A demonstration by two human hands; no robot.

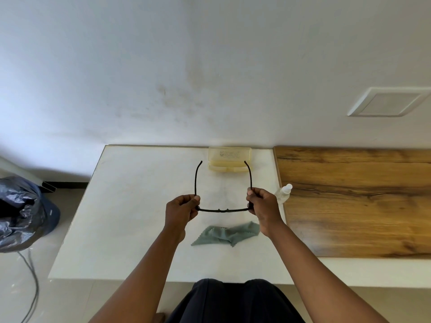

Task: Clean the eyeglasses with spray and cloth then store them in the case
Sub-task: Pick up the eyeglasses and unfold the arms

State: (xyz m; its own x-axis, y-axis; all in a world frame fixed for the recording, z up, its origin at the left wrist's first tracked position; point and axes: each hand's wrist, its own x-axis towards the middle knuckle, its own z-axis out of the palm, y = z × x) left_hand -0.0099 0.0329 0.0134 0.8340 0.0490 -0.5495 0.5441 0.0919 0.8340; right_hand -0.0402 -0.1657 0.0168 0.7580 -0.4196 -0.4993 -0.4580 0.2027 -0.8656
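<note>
Black-framed eyeglasses (pixel 223 209) are held above the white table (pixel 130 217), temples unfolded and pointing away from me. My left hand (pixel 180 209) pinches the left hinge corner of the frame. My right hand (pixel 262 203) grips the right hinge corner. A grey-green cloth (pixel 227 234) lies crumpled on the table just below the glasses. A small clear spray bottle (pixel 283 193) with a white cap stands to the right of my right hand. The yellowish translucent case (pixel 229 158) sits open at the table's far edge against the wall.
A wooden board (pixel 354 201) adjoins the table on the right. A dark plastic bag (pixel 22 213) and a grey cable (pixel 32 283) are on the floor at the left. The wall rises right behind the case. My dark-clothed lap (pixel 233 301) is at the table's near edge.
</note>
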